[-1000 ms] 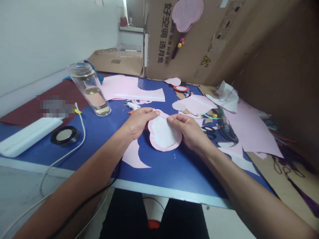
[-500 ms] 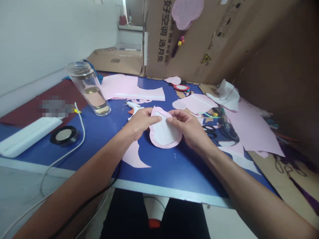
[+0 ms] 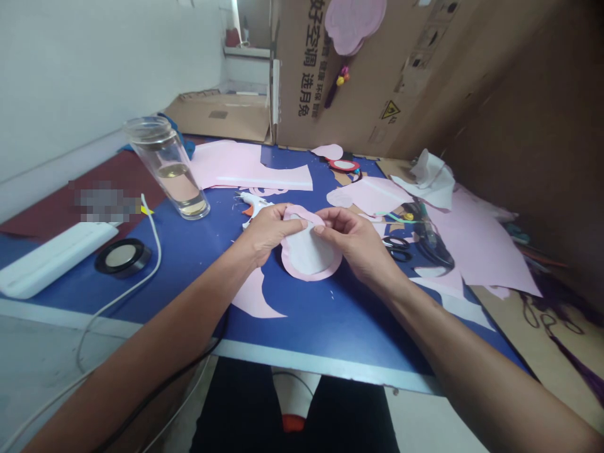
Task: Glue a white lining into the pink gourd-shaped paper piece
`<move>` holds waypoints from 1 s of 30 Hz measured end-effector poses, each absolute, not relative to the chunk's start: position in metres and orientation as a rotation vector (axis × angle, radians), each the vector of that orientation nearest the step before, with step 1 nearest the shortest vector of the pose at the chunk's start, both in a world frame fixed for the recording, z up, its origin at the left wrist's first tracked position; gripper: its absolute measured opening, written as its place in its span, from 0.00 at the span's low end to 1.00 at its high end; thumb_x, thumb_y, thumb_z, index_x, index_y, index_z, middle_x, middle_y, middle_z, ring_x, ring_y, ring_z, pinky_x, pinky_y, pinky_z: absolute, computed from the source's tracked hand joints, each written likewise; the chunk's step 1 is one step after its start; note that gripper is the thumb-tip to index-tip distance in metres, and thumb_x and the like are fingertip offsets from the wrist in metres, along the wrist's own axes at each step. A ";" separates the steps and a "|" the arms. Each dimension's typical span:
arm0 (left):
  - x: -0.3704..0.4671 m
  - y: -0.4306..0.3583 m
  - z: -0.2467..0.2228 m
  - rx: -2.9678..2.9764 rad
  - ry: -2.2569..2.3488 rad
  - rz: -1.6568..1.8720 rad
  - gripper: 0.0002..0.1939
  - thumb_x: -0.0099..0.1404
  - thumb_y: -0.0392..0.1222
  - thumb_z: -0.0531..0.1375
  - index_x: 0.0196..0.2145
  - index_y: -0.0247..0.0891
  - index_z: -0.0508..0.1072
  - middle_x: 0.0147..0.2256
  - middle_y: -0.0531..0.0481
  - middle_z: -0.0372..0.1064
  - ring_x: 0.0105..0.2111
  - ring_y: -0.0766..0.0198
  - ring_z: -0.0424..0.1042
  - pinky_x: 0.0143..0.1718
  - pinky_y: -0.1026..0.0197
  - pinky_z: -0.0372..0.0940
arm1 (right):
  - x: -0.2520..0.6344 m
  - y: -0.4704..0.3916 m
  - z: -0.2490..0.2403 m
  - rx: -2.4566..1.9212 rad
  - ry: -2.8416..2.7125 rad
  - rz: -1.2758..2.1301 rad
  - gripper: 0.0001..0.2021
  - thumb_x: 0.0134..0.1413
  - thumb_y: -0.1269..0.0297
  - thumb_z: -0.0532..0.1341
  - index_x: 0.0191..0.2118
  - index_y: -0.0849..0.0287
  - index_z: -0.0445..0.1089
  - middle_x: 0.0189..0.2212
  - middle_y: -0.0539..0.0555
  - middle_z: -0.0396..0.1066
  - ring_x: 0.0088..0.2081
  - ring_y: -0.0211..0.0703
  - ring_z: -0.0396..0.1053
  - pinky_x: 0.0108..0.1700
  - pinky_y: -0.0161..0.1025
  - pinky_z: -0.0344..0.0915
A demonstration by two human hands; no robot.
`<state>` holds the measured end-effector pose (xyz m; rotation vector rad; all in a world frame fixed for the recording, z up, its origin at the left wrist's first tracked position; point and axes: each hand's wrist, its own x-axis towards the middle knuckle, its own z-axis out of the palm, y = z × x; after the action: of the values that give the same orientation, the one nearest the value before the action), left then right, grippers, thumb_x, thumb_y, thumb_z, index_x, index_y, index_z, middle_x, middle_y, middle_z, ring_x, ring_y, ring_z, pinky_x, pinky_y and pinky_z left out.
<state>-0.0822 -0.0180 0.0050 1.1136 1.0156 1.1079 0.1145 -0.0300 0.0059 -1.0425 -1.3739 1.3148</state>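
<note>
A rounded pink piece with a white inner panel is held up between both hands above the blue table. My left hand pinches its upper left edge, thumb on the white face. My right hand grips the upper right edge between thumb and fingers, near the pink rim. Just behind my left hand lies a white glue gun with an orange trigger. To the right of my right hand are black scissors. A pink scrap lies below my left wrist.
A glass bottle, black tape roll, white power strip and cable stand at the left. Pink sheets and crumpled white paper lie right. A cardboard wall rises behind.
The pink piece has shifted and tilted slightly to the left in my hands. My right thumb has moved slightly left along its upper edge.
</note>
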 end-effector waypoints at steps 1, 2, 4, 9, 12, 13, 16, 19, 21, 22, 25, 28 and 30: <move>-0.082 -0.018 0.005 1.108 1.017 1.108 0.14 0.53 0.41 0.73 0.38 0.36 0.81 0.34 0.48 0.80 0.32 0.61 0.76 0.36 0.60 0.68 | 0.115 -0.030 0.006 -1.050 -1.371 1.309 0.19 0.47 0.54 0.78 0.44 0.52 0.79 0.36 0.51 0.80 0.36 0.45 0.74 0.40 0.43 0.70; -0.082 -0.018 0.006 1.101 1.018 1.108 0.14 0.53 0.41 0.73 0.38 0.36 0.81 0.35 0.47 0.80 0.32 0.61 0.76 0.37 0.59 0.68 | 0.115 -0.030 0.005 -1.055 -1.363 1.306 0.19 0.47 0.54 0.78 0.45 0.52 0.79 0.36 0.51 0.80 0.35 0.45 0.74 0.40 0.43 0.70; -0.082 -0.019 0.007 1.092 1.017 1.108 0.14 0.53 0.41 0.73 0.37 0.36 0.80 0.35 0.47 0.80 0.33 0.60 0.76 0.37 0.59 0.68 | 0.115 -0.029 0.005 -1.058 -1.346 1.313 0.20 0.47 0.53 0.78 0.45 0.52 0.79 0.35 0.50 0.79 0.34 0.45 0.73 0.39 0.43 0.69; -0.082 -0.019 0.007 1.082 1.007 1.103 0.14 0.53 0.39 0.73 0.38 0.35 0.81 0.35 0.47 0.80 0.33 0.61 0.76 0.37 0.59 0.69 | 0.115 -0.031 0.006 -1.035 -1.332 1.353 0.18 0.48 0.54 0.77 0.43 0.53 0.79 0.35 0.51 0.80 0.35 0.45 0.74 0.39 0.42 0.69; -0.082 -0.019 0.007 1.078 1.008 1.116 0.13 0.53 0.39 0.74 0.37 0.36 0.80 0.34 0.48 0.80 0.32 0.61 0.76 0.37 0.59 0.69 | 0.115 -0.031 0.006 -1.051 -1.336 1.343 0.18 0.48 0.54 0.78 0.44 0.52 0.79 0.36 0.51 0.81 0.35 0.46 0.75 0.39 0.43 0.70; -0.082 -0.019 0.007 1.074 1.002 1.122 0.13 0.53 0.39 0.74 0.37 0.36 0.80 0.34 0.48 0.80 0.32 0.61 0.76 0.37 0.60 0.69 | 0.115 -0.031 0.006 -1.055 -1.333 1.339 0.18 0.48 0.54 0.78 0.44 0.52 0.79 0.36 0.51 0.81 0.35 0.46 0.75 0.39 0.43 0.70; -0.082 -0.018 0.008 1.030 0.956 1.142 0.12 0.57 0.44 0.75 0.35 0.36 0.80 0.32 0.49 0.78 0.30 0.63 0.75 0.35 0.61 0.68 | 0.115 -0.030 0.005 -1.059 -1.299 1.351 0.21 0.47 0.54 0.78 0.46 0.52 0.78 0.35 0.50 0.79 0.34 0.45 0.74 0.38 0.42 0.69; -0.082 -0.017 0.010 0.975 0.922 1.154 0.14 0.61 0.48 0.74 0.31 0.37 0.78 0.28 0.51 0.75 0.27 0.65 0.72 0.33 0.61 0.67 | 0.116 -0.029 0.004 -1.065 -1.268 1.383 0.22 0.46 0.53 0.78 0.46 0.52 0.77 0.34 0.49 0.78 0.33 0.45 0.73 0.37 0.42 0.69; -0.082 -0.017 0.010 0.961 0.921 1.148 0.13 0.61 0.47 0.74 0.30 0.37 0.78 0.28 0.51 0.74 0.27 0.65 0.72 0.33 0.62 0.67 | 0.117 -0.029 0.004 -1.069 -1.270 1.375 0.22 0.47 0.53 0.78 0.47 0.51 0.77 0.34 0.49 0.77 0.33 0.45 0.73 0.37 0.43 0.68; -0.082 -0.017 0.010 0.960 0.928 1.144 0.12 0.61 0.45 0.74 0.31 0.37 0.78 0.28 0.51 0.75 0.27 0.65 0.72 0.33 0.62 0.67 | 0.117 -0.029 0.004 -1.070 -1.278 1.364 0.21 0.47 0.54 0.78 0.47 0.51 0.77 0.34 0.49 0.77 0.33 0.45 0.73 0.37 0.43 0.68; -0.082 -0.017 0.011 0.966 0.969 1.149 0.10 0.60 0.43 0.74 0.31 0.36 0.78 0.29 0.50 0.76 0.28 0.66 0.72 0.33 0.62 0.68 | 0.116 -0.029 0.005 -1.066 -1.294 1.342 0.22 0.46 0.54 0.78 0.47 0.52 0.78 0.34 0.49 0.77 0.33 0.44 0.72 0.37 0.41 0.67; -0.082 -0.018 0.012 0.970 0.975 1.171 0.10 0.60 0.43 0.74 0.31 0.36 0.78 0.30 0.50 0.76 0.29 0.66 0.72 0.34 0.62 0.68 | 0.116 -0.030 0.006 -1.070 -1.322 1.350 0.21 0.45 0.54 0.78 0.45 0.54 0.78 0.35 0.50 0.78 0.34 0.43 0.72 0.38 0.41 0.67; -0.082 -0.018 0.012 0.974 0.965 1.174 0.10 0.60 0.43 0.74 0.31 0.36 0.78 0.30 0.51 0.76 0.29 0.66 0.72 0.35 0.62 0.69 | 0.116 -0.031 0.006 -1.079 -1.350 1.354 0.20 0.46 0.53 0.78 0.43 0.54 0.78 0.36 0.51 0.79 0.34 0.44 0.73 0.38 0.41 0.67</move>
<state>-0.0823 -0.0179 0.0123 0.9738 0.9654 1.1744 0.1156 -0.0309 0.0063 -1.0786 -1.3499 1.3539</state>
